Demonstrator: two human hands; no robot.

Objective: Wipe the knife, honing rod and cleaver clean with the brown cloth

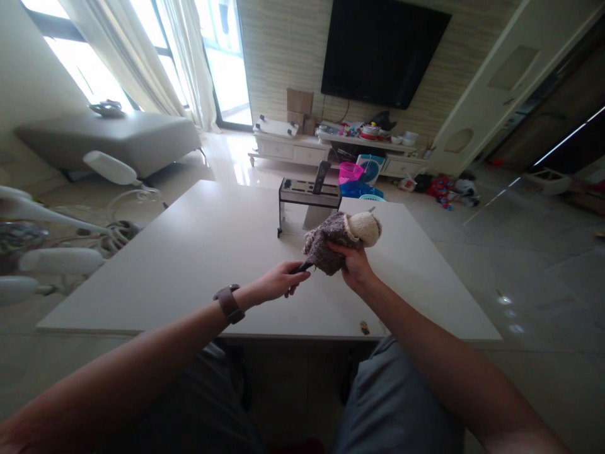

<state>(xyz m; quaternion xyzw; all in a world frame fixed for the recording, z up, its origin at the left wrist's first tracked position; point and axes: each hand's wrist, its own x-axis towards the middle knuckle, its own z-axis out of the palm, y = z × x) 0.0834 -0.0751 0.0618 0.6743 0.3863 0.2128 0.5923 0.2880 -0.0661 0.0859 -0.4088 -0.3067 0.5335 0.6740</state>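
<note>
My left hand (280, 281) is closed around a thin dark handle (301, 267) whose far end disappears into a fuzzy cloth. My right hand (353, 263) grips that brown and cream cloth (336, 241), wrapped around whatever the handle belongs to; the wrapped part is hidden. Both hands hover just above the white table (198, 252), close together near its middle. A brown watch sits on my left wrist.
A black and clear knife rack (308, 200) with a dark handle sticking up stands on the table behind my hands. Beyond are a TV cabinet (331, 148) with clutter, a pink basket (350, 171) and blue tubs. A grey bench and white lamp parts lie left.
</note>
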